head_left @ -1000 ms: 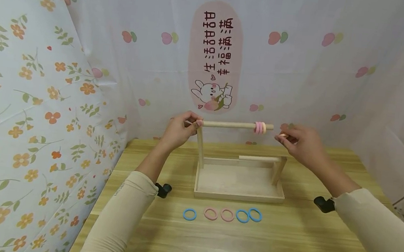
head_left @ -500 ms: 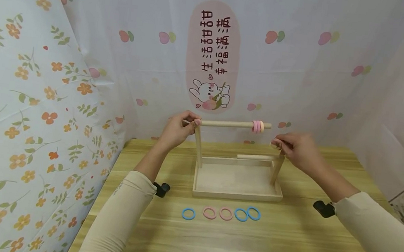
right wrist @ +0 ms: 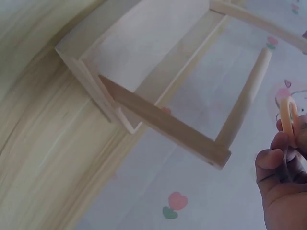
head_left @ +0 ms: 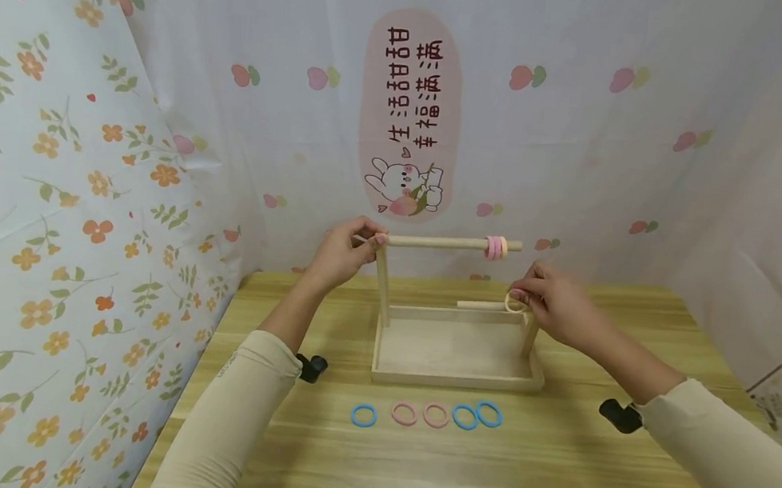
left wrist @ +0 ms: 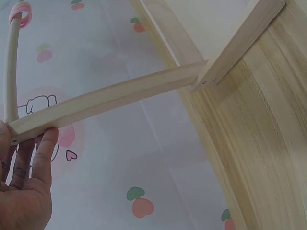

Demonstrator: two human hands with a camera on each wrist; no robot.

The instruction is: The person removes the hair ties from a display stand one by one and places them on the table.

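My left hand (head_left: 348,254) grips the top of the tall post (left wrist: 110,98) of a wooden rack, where the long upper rod (head_left: 435,242) joins it. Two pink rings (head_left: 491,247) and a pale orange ring (head_left: 503,247) hang near that rod's free right end. My right hand (head_left: 562,300) pinches another pale orange ring (right wrist: 285,117) between thumb and fingers. In the head view this ring overlaps the short lower rod (head_left: 478,305); in the right wrist view it stands apart from the rod's tip. The short post (right wrist: 168,124) is partly hidden behind my right hand in the head view.
The rack's shallow tray (head_left: 455,380) stands on the wooden table (head_left: 408,479). In front of it lie a row of blue rings (head_left: 353,414) and pink rings (head_left: 393,412). A printed curtain (head_left: 286,143) hangs close behind. Black wrist mounts (head_left: 621,415) sit below both wrists.
My right hand has moved down and left with its ring, from beside the upper rod's end to the lower rod. The left hand keeps its grip on the post.
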